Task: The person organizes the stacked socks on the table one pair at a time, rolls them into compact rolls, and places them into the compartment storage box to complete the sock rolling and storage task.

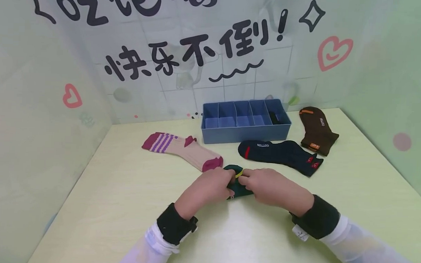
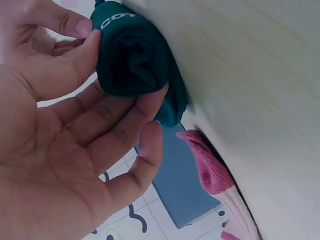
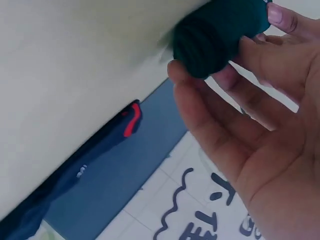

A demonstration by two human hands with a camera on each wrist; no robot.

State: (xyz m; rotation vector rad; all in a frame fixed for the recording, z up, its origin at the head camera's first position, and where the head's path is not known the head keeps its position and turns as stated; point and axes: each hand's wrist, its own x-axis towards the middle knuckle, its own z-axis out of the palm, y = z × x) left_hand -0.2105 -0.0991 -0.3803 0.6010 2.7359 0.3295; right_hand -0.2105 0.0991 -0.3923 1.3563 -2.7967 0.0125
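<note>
A dark green sock (image 1: 241, 191), partly rolled up with a yellow band at one edge, lies between both hands on the table. My left hand (image 1: 212, 187) grips its left side; in the left wrist view the roll (image 2: 132, 55) has its spiral end facing the camera, with thumb on top and fingers beneath. On the other side my right hand (image 1: 269, 186) holds the roll too. The right wrist view shows the opposite end of the green roll (image 3: 210, 42) between thumb and fingers. The far face of the roll is hidden by the hands in the head view.
Behind the hands stands a blue divided box (image 1: 245, 134), a dark item (image 1: 273, 118) in its rightmost compartment. Flat socks lie around: a pink one with purple stripes (image 1: 185, 149), a navy one (image 1: 279, 153) and a brown one (image 1: 316, 129). Walls enclose the table's back and sides.
</note>
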